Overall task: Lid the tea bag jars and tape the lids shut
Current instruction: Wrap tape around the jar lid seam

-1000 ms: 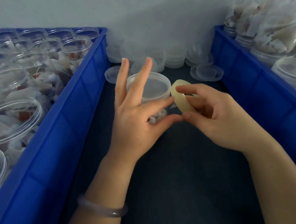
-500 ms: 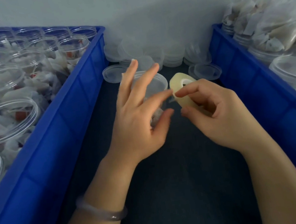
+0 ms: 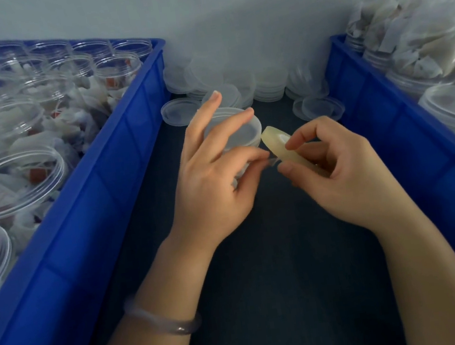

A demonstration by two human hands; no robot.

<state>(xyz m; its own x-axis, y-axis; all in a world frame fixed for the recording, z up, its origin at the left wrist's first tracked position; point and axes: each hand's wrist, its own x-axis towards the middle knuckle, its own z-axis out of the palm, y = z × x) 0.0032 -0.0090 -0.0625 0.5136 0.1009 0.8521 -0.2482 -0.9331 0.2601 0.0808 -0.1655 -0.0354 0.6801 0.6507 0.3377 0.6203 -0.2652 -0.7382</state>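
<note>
Right hand point(image 3: 351, 173) is curled around 1 tape roll point(image 3: 275, 140); its free end point(image 3: 272, 161) is pinched by the left hand point(image 3: 210, 186), partly hiding 1 lidded jar point(image 3: 244, 132) set between 2 blue crates point(image 3: 103, 203), loose lids point(image 3: 267, 86) stacked behind.

right hand point(image 3: 345, 174) holds tape roll point(image 3: 277, 140); left hand point(image 3: 210, 186) pinches tape end point(image 3: 273, 161), just beside lidded jar point(image 3: 240, 133).

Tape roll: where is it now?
In the head view the tape roll is central, held in the right hand, just right of the lidded jar; the left hand pinches its free end.
</note>
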